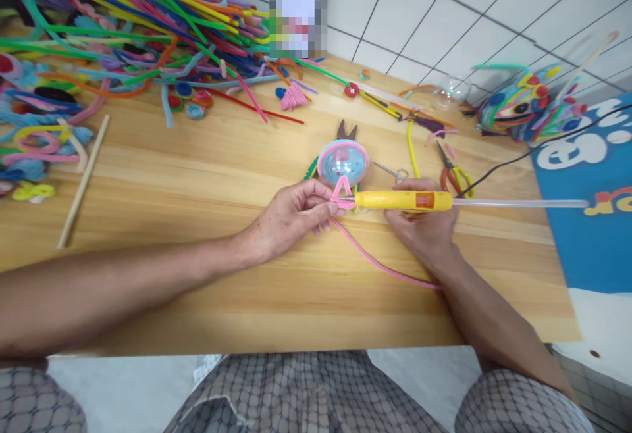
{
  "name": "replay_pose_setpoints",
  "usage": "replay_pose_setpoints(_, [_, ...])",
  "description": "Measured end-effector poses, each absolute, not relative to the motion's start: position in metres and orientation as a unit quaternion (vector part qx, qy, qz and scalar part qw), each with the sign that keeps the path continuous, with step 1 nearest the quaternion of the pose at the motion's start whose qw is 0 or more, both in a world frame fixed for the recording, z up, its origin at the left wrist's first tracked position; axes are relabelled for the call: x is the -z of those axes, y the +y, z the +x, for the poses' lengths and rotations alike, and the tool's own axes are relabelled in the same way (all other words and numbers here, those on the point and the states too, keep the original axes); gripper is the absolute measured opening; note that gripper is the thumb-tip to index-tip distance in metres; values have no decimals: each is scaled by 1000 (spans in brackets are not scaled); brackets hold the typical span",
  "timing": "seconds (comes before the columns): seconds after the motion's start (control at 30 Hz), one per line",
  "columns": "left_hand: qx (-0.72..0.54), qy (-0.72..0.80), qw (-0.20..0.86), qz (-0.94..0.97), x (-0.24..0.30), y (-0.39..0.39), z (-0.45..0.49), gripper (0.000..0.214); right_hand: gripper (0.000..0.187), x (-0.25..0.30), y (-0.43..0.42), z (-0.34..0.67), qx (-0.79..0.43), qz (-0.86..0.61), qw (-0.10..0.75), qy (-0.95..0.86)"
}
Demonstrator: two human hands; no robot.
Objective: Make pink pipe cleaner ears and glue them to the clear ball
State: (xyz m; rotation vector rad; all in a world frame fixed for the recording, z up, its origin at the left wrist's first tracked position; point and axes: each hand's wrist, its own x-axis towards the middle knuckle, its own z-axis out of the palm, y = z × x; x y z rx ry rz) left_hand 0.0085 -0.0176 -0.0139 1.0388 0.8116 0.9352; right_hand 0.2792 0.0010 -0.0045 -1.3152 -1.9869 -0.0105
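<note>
Between its thumb and fingers, my left hand point(306, 208) pinches a pink pipe cleaner point(380, 264) bent into a small triangle at one end. The long tail of it curves down and right toward my right wrist. My right hand point(427, 226) grips a yellow hot glue gun point(405, 201), whose metal nozzle meets the pink triangle. A clear glue stick point(518, 203) juts from the gun's rear. Just beyond the hands sits a clear plastic dome point(344, 163) with a pink and light blue fuzzy rim. Pliers point(347, 130) lie partly hidden behind it.
Colourful pipe cleaners point(197, 12) pile up at the back left. A wooden stick point(83, 179) lies at left. To the right are scissors point(457, 173), a yellow utility knife point(381, 105), a colourful fuzzy figure point(523, 107) and a black cord point(503, 161). Small scissors point(395, 173) lie behind the gun.
</note>
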Motion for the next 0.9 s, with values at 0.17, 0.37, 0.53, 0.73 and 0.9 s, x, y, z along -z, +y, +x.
replay_pose_setpoints(0.17, [-422, 356, 693, 464, 13, -18, 8, 28, 26, 4, 2, 280, 13, -490, 374, -787])
replay_pose_setpoints(0.37, [-419, 360, 689, 469, 12, -17, 8, 32, 25, 7, 3, 281, -12, -494, 381, -781])
replay_pose_setpoints(0.53, [-426, 351, 690, 469, 13, -17, 9, 30, 28, 6, 3, 283, -19, -498, 370, -784])
replay_pose_setpoints(0.73, [-430, 346, 692, 466, 14, -17, 9, 27, 25, 5, 4, 284, 27, -488, 363, -793])
replay_pose_setpoints(0.9, [-430, 344, 692, 468, 15, -18, 8, 25, 26, 10, 5, 287, 35, -486, 367, -792])
